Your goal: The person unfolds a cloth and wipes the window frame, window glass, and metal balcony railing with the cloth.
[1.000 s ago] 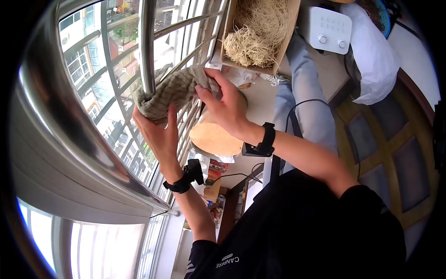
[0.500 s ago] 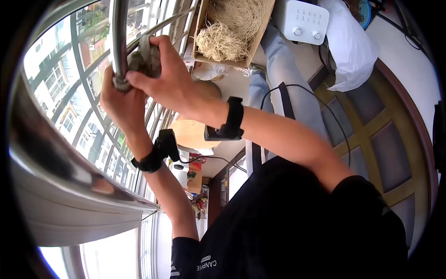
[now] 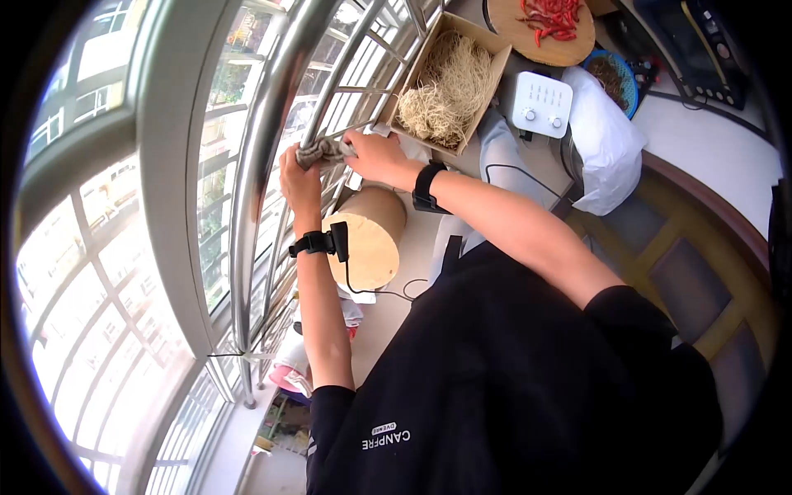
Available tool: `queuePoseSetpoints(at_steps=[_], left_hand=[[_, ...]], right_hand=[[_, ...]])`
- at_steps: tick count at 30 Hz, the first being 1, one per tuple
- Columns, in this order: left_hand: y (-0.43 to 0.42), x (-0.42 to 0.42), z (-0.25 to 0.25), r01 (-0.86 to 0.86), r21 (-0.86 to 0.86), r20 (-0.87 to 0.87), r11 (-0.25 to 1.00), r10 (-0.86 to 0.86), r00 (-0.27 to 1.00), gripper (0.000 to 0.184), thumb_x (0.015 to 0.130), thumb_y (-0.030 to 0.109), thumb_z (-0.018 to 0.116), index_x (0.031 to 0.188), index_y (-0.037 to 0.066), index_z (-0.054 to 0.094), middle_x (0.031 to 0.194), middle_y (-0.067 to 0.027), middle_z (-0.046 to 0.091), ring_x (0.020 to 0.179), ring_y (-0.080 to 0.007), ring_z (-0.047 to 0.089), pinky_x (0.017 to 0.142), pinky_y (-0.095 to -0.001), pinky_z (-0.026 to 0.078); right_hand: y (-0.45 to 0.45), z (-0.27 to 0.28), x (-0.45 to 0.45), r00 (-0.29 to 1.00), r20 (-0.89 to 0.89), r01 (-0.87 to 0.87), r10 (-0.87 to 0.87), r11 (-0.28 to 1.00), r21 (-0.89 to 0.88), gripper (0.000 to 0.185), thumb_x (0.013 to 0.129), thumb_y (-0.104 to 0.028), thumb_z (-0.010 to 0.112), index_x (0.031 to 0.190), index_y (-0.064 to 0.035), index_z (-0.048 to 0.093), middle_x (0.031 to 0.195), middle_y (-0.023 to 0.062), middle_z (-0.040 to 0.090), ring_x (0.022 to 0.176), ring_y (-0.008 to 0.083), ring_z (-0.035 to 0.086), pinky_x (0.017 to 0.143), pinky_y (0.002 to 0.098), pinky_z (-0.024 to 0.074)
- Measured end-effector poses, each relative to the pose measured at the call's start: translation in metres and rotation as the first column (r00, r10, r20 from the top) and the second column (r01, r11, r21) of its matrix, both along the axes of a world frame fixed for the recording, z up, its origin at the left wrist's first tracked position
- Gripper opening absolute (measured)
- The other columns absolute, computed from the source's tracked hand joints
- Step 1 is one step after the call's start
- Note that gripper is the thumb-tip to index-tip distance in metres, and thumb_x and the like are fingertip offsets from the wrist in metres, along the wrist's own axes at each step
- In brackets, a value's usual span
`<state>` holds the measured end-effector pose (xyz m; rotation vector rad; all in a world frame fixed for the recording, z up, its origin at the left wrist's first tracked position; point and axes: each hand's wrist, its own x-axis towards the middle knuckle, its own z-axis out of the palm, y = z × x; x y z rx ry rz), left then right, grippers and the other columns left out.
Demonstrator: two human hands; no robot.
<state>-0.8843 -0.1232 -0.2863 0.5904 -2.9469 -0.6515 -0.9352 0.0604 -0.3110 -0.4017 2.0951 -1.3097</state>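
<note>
A crumpled grey rag [image 3: 327,153] is bunched against a slim metal bar [image 3: 333,87] of the window grille. My left hand [image 3: 299,180] is closed on the rag's left end, close to the bar. From the right, my right hand [image 3: 375,155] grips the other end, its fingers bent and partly hidden. Both wrists wear black straps with small boxes. A thick shiny steel rail [image 3: 266,140] runs just left of my left hand. Below the hands lies a round pale wooden block [image 3: 369,235].
Beyond my hands is a cardboard box [image 3: 403,78] of dry stringy roots. Further right are a white two-knob device [image 3: 542,103], a white plastic bag [image 3: 609,144], a blue basket [image 3: 629,87] and a round board [image 3: 516,37] bearing red chillies [image 3: 557,15]. A thin cable [image 3: 373,291] hangs from my left wrist.
My view has shifted, bringing the chillies and more window frame in. Both hands, with the rag, have gone from beside a shiny steel tube to a slimmer grille bar.
</note>
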Motion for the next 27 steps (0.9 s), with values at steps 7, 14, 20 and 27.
queuePoseSetpoints(at_steps=[7, 14, 20, 27], left_hand=[[-0.061, 0.101, 0.003, -0.111, -0.05, 0.094, 0.993, 0.116, 0.989, 0.075, 0.067, 0.019, 0.09, 0.133, 0.013, 0.055, 0.118, -0.0156, 0.063, 0.11, -0.0367, 0.062, 0.095, -0.0455, 0.049], [-0.063, 0.117, -0.02, -0.294, -0.184, 0.094, 0.938, 0.315, 0.944, 0.091, 0.067, 0.056, 0.085, 0.136, 0.005, 0.053, 0.131, -0.0163, 0.061, 0.129, -0.0314, 0.053, 0.116, -0.0507, 0.028], [-0.001, 0.172, 0.004, -0.221, 0.277, -0.199, 0.935, 0.281, 0.939, 0.087, 0.078, 0.021, 0.078, 0.155, 0.015, 0.036, 0.156, -0.0133, 0.04, 0.146, -0.0324, 0.037, 0.119, -0.0425, 0.033], [0.052, 0.217, 0.049, -0.184, 0.771, -0.134, 0.61, 0.438, 0.889, 0.092, 0.077, 0.022, 0.084, 0.156, 0.019, 0.037, 0.15, -0.0159, 0.046, 0.141, -0.0319, 0.043, 0.116, -0.0403, 0.037]], right_hand=[[-0.006, 0.034, 0.062, 0.923, 0.045, -0.384, 0.382, 0.92, 0.08, 0.043, 0.09, -0.026, 0.061, 0.128, -0.007, 0.055, 0.104, 0.0228, 0.071, 0.101, 0.0417, 0.067, 0.087, 0.0499, 0.0519], [0.007, 0.028, 0.043, 0.962, -0.248, -0.106, 0.112, 0.994, 0.037, 0.027, 0.088, -0.026, 0.072, 0.098, -0.0015, 0.071, 0.098, 0.0125, 0.065, 0.099, 0.0243, 0.062, 0.091, 0.0337, 0.048], [0.036, 0.12, 0.012, 0.83, 0.476, -0.16, 0.289, 0.942, -0.294, 0.016, 0.102, -0.02, 0.059, 0.114, -0.0092, 0.061, 0.093, -0.0025, 0.066, 0.083, 0.0039, 0.061, 0.073, 0.0215, 0.05], [0.032, 0.166, 0.037, 0.709, 0.616, -0.31, 0.343, 0.936, -0.165, 0.026, 0.102, -0.021, 0.06, 0.125, -0.008, 0.059, 0.095, -0.0009, 0.067, 0.071, 0.0058, 0.063, 0.058, 0.0223, 0.0508]])
